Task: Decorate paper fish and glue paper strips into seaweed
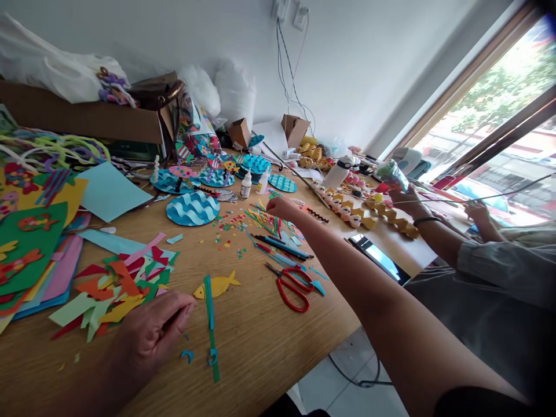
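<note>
My left hand [158,324] rests on the table with fingers curled shut, beside a heap of coloured paper scraps [121,284]. Nothing shows at its fingertips. Just right of it lies a yellow paper fish [223,284] with a green paper strip [212,333] across it; a small blue paper curl [212,357] sits on the strip. My right hand [282,207] reaches forward over thin coloured paper strips [259,218], its fingers bent down and together. Their tips are partly hidden, so anything pinched there cannot be made out.
Red-handled scissors [295,288] and several pens [284,247] lie below my right forearm. Glue bottles [245,185] stand behind a blue wavy paper disc [193,208]. At the right, a co-worker's hand [408,200] holds a plastic bag [392,174] near a phone [377,258].
</note>
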Available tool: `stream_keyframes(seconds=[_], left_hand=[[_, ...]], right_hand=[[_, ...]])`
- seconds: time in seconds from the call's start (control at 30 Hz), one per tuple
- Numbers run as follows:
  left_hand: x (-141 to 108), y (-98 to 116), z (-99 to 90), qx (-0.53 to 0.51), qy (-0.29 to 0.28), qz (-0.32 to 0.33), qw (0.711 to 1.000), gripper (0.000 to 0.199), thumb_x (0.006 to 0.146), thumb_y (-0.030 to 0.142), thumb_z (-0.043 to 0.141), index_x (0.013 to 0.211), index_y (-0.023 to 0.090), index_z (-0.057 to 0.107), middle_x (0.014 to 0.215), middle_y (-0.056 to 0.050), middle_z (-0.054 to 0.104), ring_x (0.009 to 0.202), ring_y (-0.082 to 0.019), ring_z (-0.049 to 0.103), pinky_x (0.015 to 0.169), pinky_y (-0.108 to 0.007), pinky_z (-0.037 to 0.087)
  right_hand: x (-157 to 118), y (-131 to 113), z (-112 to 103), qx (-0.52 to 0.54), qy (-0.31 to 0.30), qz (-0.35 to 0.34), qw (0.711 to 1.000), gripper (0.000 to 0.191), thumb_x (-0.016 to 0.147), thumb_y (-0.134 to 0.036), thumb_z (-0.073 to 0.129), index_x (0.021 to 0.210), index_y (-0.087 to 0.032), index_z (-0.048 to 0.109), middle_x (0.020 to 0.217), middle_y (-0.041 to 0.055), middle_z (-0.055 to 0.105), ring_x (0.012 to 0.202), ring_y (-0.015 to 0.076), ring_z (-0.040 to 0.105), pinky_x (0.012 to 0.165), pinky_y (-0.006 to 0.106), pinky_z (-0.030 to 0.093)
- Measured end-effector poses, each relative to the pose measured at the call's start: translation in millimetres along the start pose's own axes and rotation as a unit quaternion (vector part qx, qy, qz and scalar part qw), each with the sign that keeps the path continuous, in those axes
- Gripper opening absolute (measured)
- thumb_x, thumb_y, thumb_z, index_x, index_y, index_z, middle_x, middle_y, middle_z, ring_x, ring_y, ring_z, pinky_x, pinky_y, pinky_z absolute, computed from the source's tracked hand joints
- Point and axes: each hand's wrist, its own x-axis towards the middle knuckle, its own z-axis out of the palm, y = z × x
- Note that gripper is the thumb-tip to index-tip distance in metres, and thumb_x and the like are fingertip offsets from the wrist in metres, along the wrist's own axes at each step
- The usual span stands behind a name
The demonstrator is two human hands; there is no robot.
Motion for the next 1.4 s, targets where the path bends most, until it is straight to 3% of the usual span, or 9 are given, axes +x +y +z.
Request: stream_keyframes(seconds=[0.17, 0.3, 0.43, 0.57, 0.77, 1.0, 1.13, 1.4], left_hand=[[1.5, 0.9, -0.6, 0.008, -0.01, 0.011, 1.0, 0.012, 0.085, 0.026, 0.044, 0.081, 0.022, 0.054, 0.066, 0.006, 0.061, 0.058, -0.007, 0.057, 0.059, -0.014, 0.043], [4.2, 2.9, -2.0, 0.001, 0.015, -0.012, 1.0, 0.016, 0.085, 0.027, 0.042, 0.077, 0.022, 0.055, 0.062, 0.007, 0.06, 0.053, -0.007, 0.056, 0.053, -0.014, 0.042], [4.2, 1.1, -2.3, -0.001, 0.017, -0.048, 0.999, 0.016, 0.084, 0.027, 0.043, 0.076, 0.023, 0.055, 0.057, 0.009, 0.058, 0.046, -0.006, 0.052, 0.048, -0.013, 0.04], [0.9, -2.6, 0.4, -0.01, 0.026, -0.045, 0.999, 0.013, 0.083, 0.029, 0.045, 0.079, 0.024, 0.056, 0.063, 0.008, 0.061, 0.052, -0.007, 0.056, 0.052, -0.013, 0.041], [2.1, 3.0, 0.4, -0.026, 0.016, -0.049, 0.998, 0.016, 0.081, 0.031, 0.046, 0.075, 0.023, 0.059, 0.065, 0.005, 0.063, 0.054, -0.009, 0.057, 0.053, -0.014, 0.042], [-0.2, -6.6, -1.2, -0.082, 0.007, -0.208, 0.975, 0.025, 0.08, 0.041, 0.044, 0.078, 0.02, 0.058, 0.06, 0.004, 0.055, 0.058, -0.012, 0.052, 0.055, -0.019, 0.041], [-1.8, -14.6, -0.2, -0.134, 0.016, -0.222, 0.966, 0.024, 0.082, 0.04, 0.044, 0.081, 0.019, 0.056, 0.064, 0.003, 0.051, 0.062, -0.012, 0.049, 0.059, -0.02, 0.042], [-1.8, -13.6, 0.4, -0.132, 0.019, -0.227, 0.965, 0.026, 0.082, 0.042, 0.044, 0.079, 0.02, 0.057, 0.061, 0.003, 0.049, 0.059, -0.012, 0.048, 0.057, -0.022, 0.042]], right_hand=[[-23.5, -16.5, -4.7, -0.016, -0.03, -0.028, 0.999, 0.021, 0.069, -0.018, 0.052, 0.081, -0.018, 0.07, 0.076, 0.0008, 0.068, 0.066, 0.0119, 0.057, 0.057, 0.019, 0.036], [-32.7, -22.0, -4.2, -0.037, -0.034, -0.031, 0.998, 0.022, 0.07, -0.02, 0.053, 0.084, -0.019, 0.069, 0.083, 0.0014, 0.068, 0.073, 0.0128, 0.058, 0.059, 0.018, 0.037], [-31.5, -14.4, -6.1, -0.077, -0.024, 0.015, 0.997, 0.026, 0.071, -0.015, 0.05, 0.09, -0.017, 0.068, 0.094, 0.0077, 0.066, 0.084, 0.0179, 0.059, 0.065, 0.022, 0.039], [-32.2, -3.0, -10.0, -0.113, -0.022, 0.067, 0.991, 0.028, 0.071, -0.011, 0.048, 0.091, -0.012, 0.068, 0.095, 0.0143, 0.065, 0.086, 0.0218, 0.059, 0.068, 0.026, 0.04], [-41.9, 2.1, -5.6, -0.112, -0.038, 0.028, 0.993, 0.021, 0.071, -0.021, 0.052, 0.082, -0.014, 0.069, 0.081, 0.008, 0.066, 0.075, 0.0174, 0.058, 0.063, 0.022, 0.037], [-42.5, 6.1, 10.3, -0.098, -0.043, 0.0, 0.994, 0.019, 0.069, -0.02, 0.054, 0.081, -0.013, 0.067, 0.078, 0.0051, 0.065, 0.068, 0.0141, 0.054, 0.054, 0.021, 0.033], [-36.8, 11.4, 17.1, -0.092, -0.038, 0.0, 0.995, 0.018, 0.065, -0.014, 0.053, 0.077, -0.014, 0.067, 0.08, 0.0051, 0.065, 0.07, 0.0141, 0.054, 0.053, 0.02, 0.032], [-36.1, 17.6, 19.1, -0.065, -0.018, 0.009, 0.998, 0.019, 0.064, -0.013, 0.053, 0.076, -0.016, 0.067, 0.077, 0.0025, 0.063, 0.07, 0.0131, 0.053, 0.054, 0.02, 0.031]])
